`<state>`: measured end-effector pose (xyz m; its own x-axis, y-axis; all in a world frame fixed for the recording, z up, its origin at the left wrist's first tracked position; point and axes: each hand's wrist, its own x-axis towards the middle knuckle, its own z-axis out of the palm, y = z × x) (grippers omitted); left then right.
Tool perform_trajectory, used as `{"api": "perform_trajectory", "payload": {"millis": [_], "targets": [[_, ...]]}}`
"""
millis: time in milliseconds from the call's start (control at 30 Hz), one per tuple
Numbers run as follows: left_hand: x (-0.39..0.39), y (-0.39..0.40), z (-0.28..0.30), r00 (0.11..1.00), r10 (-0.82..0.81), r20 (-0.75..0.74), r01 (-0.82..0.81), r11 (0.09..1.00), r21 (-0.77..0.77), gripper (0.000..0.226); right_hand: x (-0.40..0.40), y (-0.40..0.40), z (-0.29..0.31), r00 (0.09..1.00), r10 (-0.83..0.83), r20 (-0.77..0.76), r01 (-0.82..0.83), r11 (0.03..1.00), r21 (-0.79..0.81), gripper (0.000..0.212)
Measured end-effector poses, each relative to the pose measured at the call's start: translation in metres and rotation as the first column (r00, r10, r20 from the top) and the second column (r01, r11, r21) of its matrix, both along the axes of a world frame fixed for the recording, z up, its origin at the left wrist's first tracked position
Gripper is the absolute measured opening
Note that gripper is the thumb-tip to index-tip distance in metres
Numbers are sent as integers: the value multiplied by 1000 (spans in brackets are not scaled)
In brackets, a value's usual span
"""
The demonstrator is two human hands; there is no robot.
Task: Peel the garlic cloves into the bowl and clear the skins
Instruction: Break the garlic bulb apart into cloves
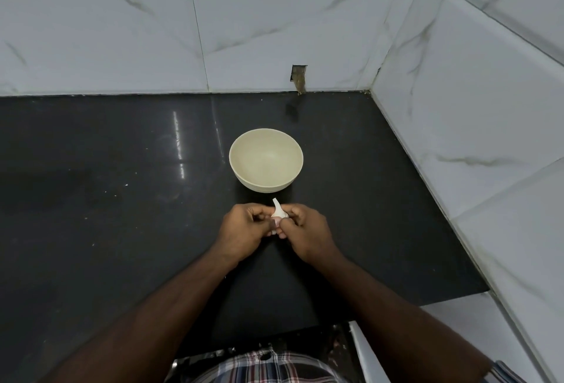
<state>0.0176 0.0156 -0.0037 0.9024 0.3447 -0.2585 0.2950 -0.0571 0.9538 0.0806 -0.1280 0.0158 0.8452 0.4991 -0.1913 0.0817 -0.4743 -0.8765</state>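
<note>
A white garlic bulb (278, 212) with its stem pointing up is held between both hands just above the black counter. My left hand (244, 231) grips it from the left with curled fingers. From the right, my right hand (305, 231) pinches it, the thumb on its lower part. A cream bowl (266, 163) stands upright on the counter just beyond the hands, and nothing lies in it. Most of the bulb's underside is hidden by the fingers.
The black counter (122, 199) runs left and towards me; its right end stops at a white tiled wall (457, 138). Another tiled wall with a small cut-out hole (299, 77) rises behind. A few pale specks lie on the counter at the left.
</note>
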Motion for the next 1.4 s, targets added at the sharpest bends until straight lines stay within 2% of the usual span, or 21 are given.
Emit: {"api": "perform_trajectory", "payload": {"millis": [133,200,300,367,467,633,767,933,1067,1100,1233,1400], "targets": [[-1,-6,-1,999,36,-38,-39,998,-59,16,5,-3,-2,996,-20,-85,21,1000,15,38],[0,-8,1,997,64,-52,-69,993,-93,16,10,-4,-1,973,3,-230,24,993,116,39],[0,-9,5,996,80,-51,-86,987,-135,16,16,-12,5,873,90,-479,65,952,298,29],[1,-11,9,996,73,-49,-81,979,-186,15,17,-20,8,863,127,-489,53,940,338,28],[2,-18,14,998,41,-54,-52,970,-238,14,21,-28,7,883,82,-463,76,946,314,25],[5,-20,15,992,73,-99,-95,964,-247,12,26,-31,7,848,-26,-530,193,945,262,23],[8,-21,19,991,86,-99,-107,965,-237,8,27,-30,9,839,-45,-542,216,942,256,22],[8,-21,20,985,118,-125,-145,961,-235,14,32,-37,18,788,-142,-600,354,901,251,21],[8,-24,25,985,115,-131,-150,940,-307,17,35,-41,21,707,-98,-700,376,891,256,21],[8,-26,26,985,113,-130,-150,933,-327,18,34,-41,21,718,-93,-690,350,905,243,19],[10,-27,28,985,104,-134,-149,908,-390,22,28,-36,18,867,-53,-495,138,981,138,25],[12,-29,26,992,44,-122,-84,935,-344,30,23,-30,15,932,-13,-362,64,990,129,23]]}}
